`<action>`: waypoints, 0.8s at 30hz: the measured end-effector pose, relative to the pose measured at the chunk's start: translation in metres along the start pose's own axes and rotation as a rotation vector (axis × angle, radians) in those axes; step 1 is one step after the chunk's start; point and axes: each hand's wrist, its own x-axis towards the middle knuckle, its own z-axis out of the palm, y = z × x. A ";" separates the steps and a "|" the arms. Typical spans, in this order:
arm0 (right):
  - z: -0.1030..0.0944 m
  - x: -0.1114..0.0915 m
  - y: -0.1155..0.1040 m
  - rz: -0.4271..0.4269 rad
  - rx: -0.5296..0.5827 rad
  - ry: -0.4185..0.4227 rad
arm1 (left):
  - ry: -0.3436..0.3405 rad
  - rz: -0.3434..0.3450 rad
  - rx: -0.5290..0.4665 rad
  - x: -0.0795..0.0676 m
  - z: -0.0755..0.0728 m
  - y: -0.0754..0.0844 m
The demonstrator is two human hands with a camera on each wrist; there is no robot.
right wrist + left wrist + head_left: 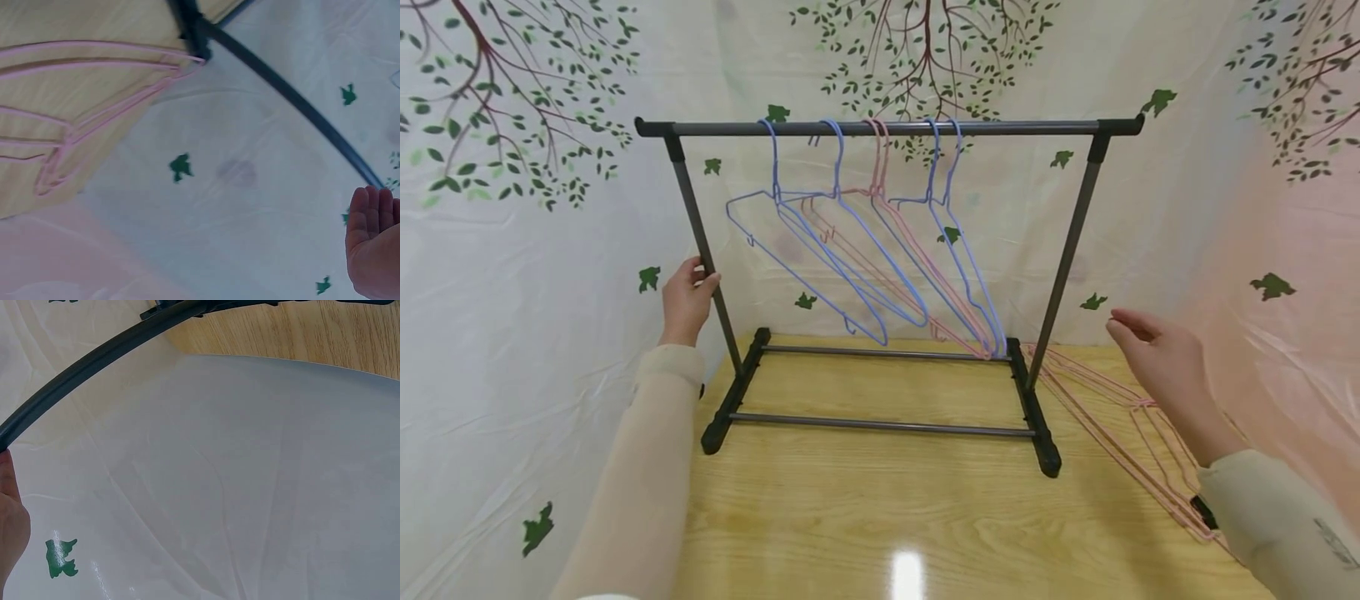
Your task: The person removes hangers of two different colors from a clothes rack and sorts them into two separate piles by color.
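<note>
My left hand (687,298) grips the left post (695,200) of a dark metal clothes rack (1030,127), thumb in front. In the left wrist view only an edge of that hand (11,519) shows by the post (75,378). Blue hangers (776,162) and a pair of pink hangers (883,158) hang from the top bar. Out to the right of the rack, my right hand (1168,367) is in the air, holding nothing. The right wrist view shows its fingers extended (375,244), close in view to the right post (294,100).
More pink hangers (1112,450) lie on the wooden table (805,508) beside the rack's right foot (1047,458), partly beneath my right arm. A small black object (1202,510) shows by them. Patterned cloth (572,275) stands behind and at the sides.
</note>
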 end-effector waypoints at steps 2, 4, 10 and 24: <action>0.001 0.002 -0.014 -0.009 0.020 0.005 | 0.001 0.008 0.004 0.001 0.000 0.000; 0.003 0.005 -0.027 -0.027 0.045 0.020 | 0.000 0.012 0.005 0.001 0.001 0.000; 0.009 0.013 -0.068 -0.103 0.105 0.060 | 0.002 0.004 -0.001 0.003 0.000 -0.002; 0.031 0.019 -0.146 -0.218 0.304 0.035 | -0.007 0.002 -0.016 0.003 -0.001 -0.002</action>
